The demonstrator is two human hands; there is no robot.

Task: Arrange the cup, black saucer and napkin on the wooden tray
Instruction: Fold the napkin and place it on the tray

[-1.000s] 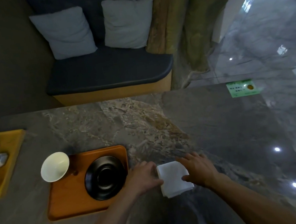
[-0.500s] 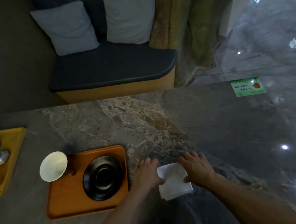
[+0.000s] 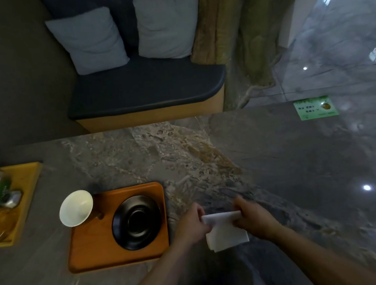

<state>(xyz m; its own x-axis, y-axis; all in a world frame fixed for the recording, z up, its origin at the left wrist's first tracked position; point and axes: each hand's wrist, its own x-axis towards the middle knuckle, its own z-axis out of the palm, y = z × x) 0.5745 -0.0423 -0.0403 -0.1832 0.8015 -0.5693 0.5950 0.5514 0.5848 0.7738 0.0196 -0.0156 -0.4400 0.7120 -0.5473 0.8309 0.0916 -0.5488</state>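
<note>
Fingers (image 3: pixel 197 210) of the left hand (image 3: pixel 190 225) and those of the right hand (image 3: pixel 254 219) pinch the far edge of the white napkin (image 3: pixel 225 233), lifting it off the stone bench (image 3: pixel 281 166) in the lower middle of the frame while the near part lies flat. It looks like a fold in progress. To do it well, bring the raised edge squarely onto the near edge, match the corners — then press the crease flat before carrying it over.

Just left of the hands sits the wooden tray (image 3: pixel 89 251), with the black saucer (image 3: pixel 136 222) on its right half. A white cup (image 3: pixel 76 211) stands at the tray's upper-left corner, overhanging the rim. Bare wood shows at the tray's lower left — probably room enough for the napkin.
</note>
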